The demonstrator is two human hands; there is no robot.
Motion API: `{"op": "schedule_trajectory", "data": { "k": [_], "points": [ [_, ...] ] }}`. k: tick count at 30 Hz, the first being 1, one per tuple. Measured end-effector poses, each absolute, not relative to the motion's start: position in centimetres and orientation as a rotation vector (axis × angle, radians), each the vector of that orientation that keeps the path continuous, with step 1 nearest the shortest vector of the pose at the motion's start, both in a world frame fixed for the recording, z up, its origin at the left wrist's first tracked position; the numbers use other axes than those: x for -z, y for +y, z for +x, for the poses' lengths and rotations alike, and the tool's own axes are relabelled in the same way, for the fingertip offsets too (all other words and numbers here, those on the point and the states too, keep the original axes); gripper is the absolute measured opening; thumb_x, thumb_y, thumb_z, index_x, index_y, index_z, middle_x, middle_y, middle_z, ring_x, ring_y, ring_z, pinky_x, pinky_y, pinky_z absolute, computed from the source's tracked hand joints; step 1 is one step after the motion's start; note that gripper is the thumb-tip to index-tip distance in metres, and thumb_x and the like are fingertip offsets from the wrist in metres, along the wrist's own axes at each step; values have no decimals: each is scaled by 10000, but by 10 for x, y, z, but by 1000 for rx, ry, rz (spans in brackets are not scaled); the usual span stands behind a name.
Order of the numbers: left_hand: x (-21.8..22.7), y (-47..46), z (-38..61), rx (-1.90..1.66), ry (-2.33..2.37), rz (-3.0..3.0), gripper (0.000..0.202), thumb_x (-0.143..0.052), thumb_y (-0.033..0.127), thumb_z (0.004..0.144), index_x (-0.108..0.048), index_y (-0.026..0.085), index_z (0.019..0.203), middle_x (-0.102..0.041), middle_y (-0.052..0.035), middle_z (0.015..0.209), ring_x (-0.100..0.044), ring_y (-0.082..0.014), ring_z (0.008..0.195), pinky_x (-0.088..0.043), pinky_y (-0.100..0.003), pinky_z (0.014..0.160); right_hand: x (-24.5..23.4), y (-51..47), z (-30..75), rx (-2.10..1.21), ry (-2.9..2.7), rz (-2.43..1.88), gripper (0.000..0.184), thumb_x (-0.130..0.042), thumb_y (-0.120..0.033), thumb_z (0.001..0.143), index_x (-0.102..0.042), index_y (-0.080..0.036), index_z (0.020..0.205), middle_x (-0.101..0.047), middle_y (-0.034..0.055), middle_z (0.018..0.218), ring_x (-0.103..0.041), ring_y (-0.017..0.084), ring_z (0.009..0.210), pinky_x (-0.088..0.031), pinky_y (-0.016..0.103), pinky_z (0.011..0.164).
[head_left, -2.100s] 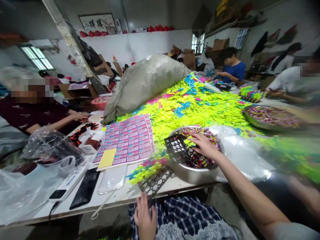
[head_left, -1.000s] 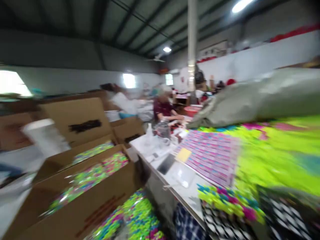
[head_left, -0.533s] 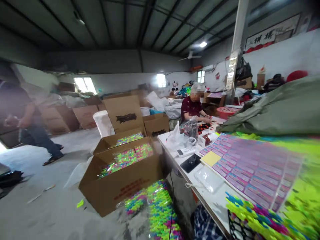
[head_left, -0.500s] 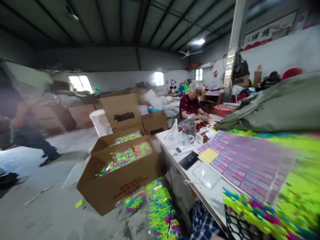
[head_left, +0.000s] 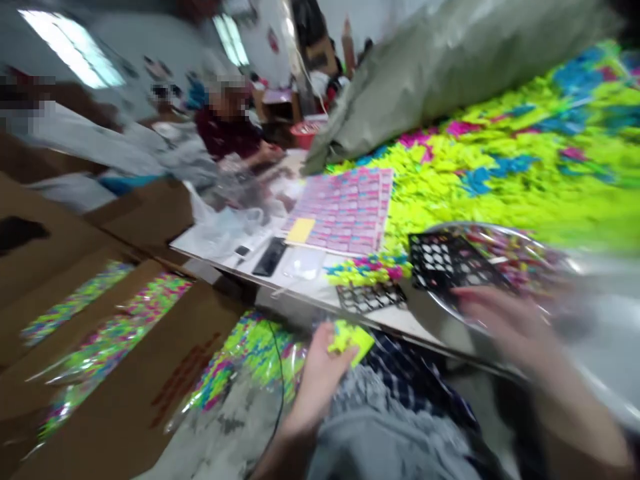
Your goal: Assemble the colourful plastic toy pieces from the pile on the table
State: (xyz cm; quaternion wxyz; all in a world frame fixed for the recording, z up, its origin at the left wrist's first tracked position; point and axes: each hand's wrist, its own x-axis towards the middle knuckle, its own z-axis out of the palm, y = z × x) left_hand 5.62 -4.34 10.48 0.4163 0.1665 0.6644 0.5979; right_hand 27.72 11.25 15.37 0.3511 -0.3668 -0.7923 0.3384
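My left hand (head_left: 320,367) is closed around bright yellow plastic pieces (head_left: 356,339), low over my lap by the table edge. Motion blurs my right hand (head_left: 500,320), which is at the near rim of a metal bowl (head_left: 530,233). Small multicoloured bits fill the bowl. A black perforated plate (head_left: 440,260) lies across the bowl's left side, close to the right fingertips; whether they grip it I cannot tell. Another black perforated plate (head_left: 373,298) rests on the table, just in front of a row of yellow, blue and pink pieces (head_left: 370,268).
A big heap of yellow pieces (head_left: 500,153) covers the table's far right under a grey-green sheet (head_left: 400,87). Pink printed sheets (head_left: 345,207) and a phone (head_left: 270,257) lie left of it. Cardboard boxes (head_left: 165,360) with bagged pieces stand at left; another person (head_left: 230,127) sits beyond.
The view has swung down and to the right. Both my hands are now visible, the left with yellow pieces; the bowl has come into sight. The walking person at left is out of view.
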Motion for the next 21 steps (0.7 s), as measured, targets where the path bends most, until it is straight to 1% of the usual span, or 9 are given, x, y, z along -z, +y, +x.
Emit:
{"op": "schedule_trajectory", "data": {
  "k": [2, 4, 6, 9, 11, 14, 17, 19, 21],
  "points": [
    [-114, -33, 60, -1479, 1535, 389, 388, -702, 236, 609, -477, 213, 924, -603, 28, 791, -571, -90, 639, -431, -191, 600, -139, 86, 262, -1214, -2083, -938, 225, -508, -319, 828, -592, -243, 1021, -604, 55, 962, -575, 171, 850, -474, 281, 727],
    [-120, -25, 66, -1499, 1440, 360, 384, -698, 213, 618, -469, 211, 926, -609, 32, 798, -582, -82, 658, -438, -180, 618, -124, 64, 243, -1472, -1979, -963, 261, -523, -306, 810, -579, -217, 1049, -602, 52, 958, -567, 172, 850, -466, 287, 737],
    [-124, -22, 71, -1528, 1392, 350, 381, -699, 187, 615, -471, 205, 920, -613, 38, 788, -586, -73, 668, -441, -165, 627, -114, 49, 230, -1731, -1791, -989, 284, -553, -302, 789, -566, -209, 1056, -608, 33, 891, -569, 155, 788, -461, 262, 674],
    [-124, -21, 77, -1549, 1353, 340, 372, -696, 163, 614, -472, 205, 909, -617, 48, 787, -586, -63, 678, -450, -158, 644, -107, 36, 224, -2095, -1501, -912, 354, -616, -300, 746, -527, -213, 1077, -610, 2, 808, -555, 117, 673, -430, 217, 570],
    [-122, -22, 77, -1543, 1333, 331, 369, -696, 159, 613, -468, 203, 900, -615, 49, 783, -584, -61, 671, -456, -162, 648, -104, 33, 225, -2230, -1404, -861, 322, -632, -298, 737, -536, -204, 1030, -627, 3, 812, -532, 90, 612, -412, 200, 547],
    [-117, -23, 75, -1539, 1308, 334, 370, -691, 165, 623, -461, 204, 910, -618, 41, 788, -591, -69, 669, -466, -180, 655, -98, 32, 224, -2247, -1334, -878, 224, -597, -319, 768, -566, -189, 947, -634, -1, 780, -489, 67, 560, -377, 180, 518],
    [-112, -24, 74, -1500, 1306, 361, 376, -691, 166, 634, -455, 211, 923, -626, 39, 761, -593, -76, 648, -465, -185, 638, -91, 29, 218, -2108, -1206, -955, 224, -589, -325, 774, -576, -217, 970, -583, -45, 700, -460, 58, 545, -342, 165, 491],
    [-108, -25, 74, -1426, 1291, 399, 378, -700, 172, 633, -464, 206, 926, -625, 35, 739, -587, -78, 639, -457, -182, 624, -88, 24, 213, -2014, -1178, -988, 221, -627, -304, 742, -585, -229, 946, -581, -49, 718, -484, 65, 577, -370, 171, 522],
    [-103, -27, 79, -1427, 1240, 413, 401, -692, 207, 656, -471, 207, 990, -626, 15, 801, -592, -92, 712, -458, -199, 683, -86, 20, 208, -1873, -1227, -1031, 176, -644, -280, 725, -591, -220, 882, -604, -31, 762, -524, 89, 636, -412, 199, 581]
  ]
}}
